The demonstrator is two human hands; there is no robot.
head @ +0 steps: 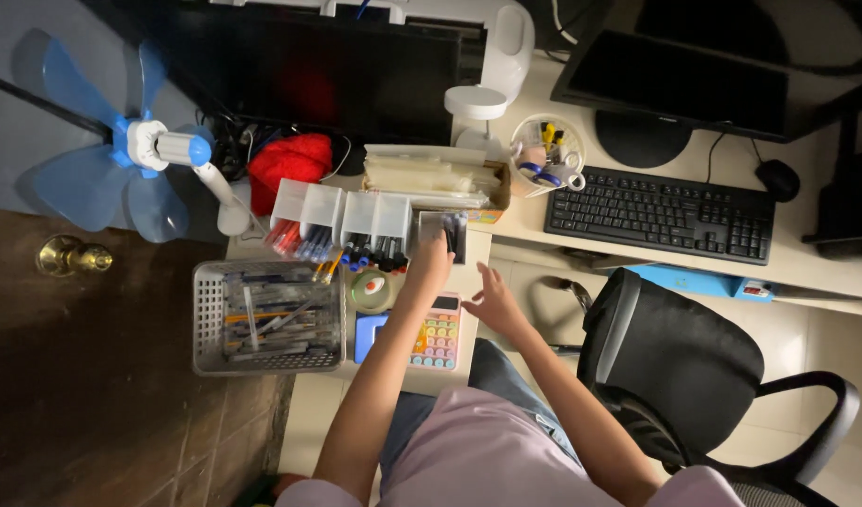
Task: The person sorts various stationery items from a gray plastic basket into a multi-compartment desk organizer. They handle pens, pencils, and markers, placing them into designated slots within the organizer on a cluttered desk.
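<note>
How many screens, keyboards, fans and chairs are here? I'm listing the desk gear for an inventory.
Screens: 2, one behind the pen bins, one above the keyboard
Keyboards: 1
Fans: 1
Chairs: 1
Total: 5

The left hand (433,259) reaches forward, its fingertips (442,237) at a small clear box (447,231) of dark pens; whether they grip it cannot be told. Just left of those fingers stand white pen bins (342,213). Nearer the body, beneath the wrist, lies a pastel calculator (437,333). The right hand (492,300) hovers spread and empty just right of it. A grey mesh basket (205,324) sits well left.
</note>
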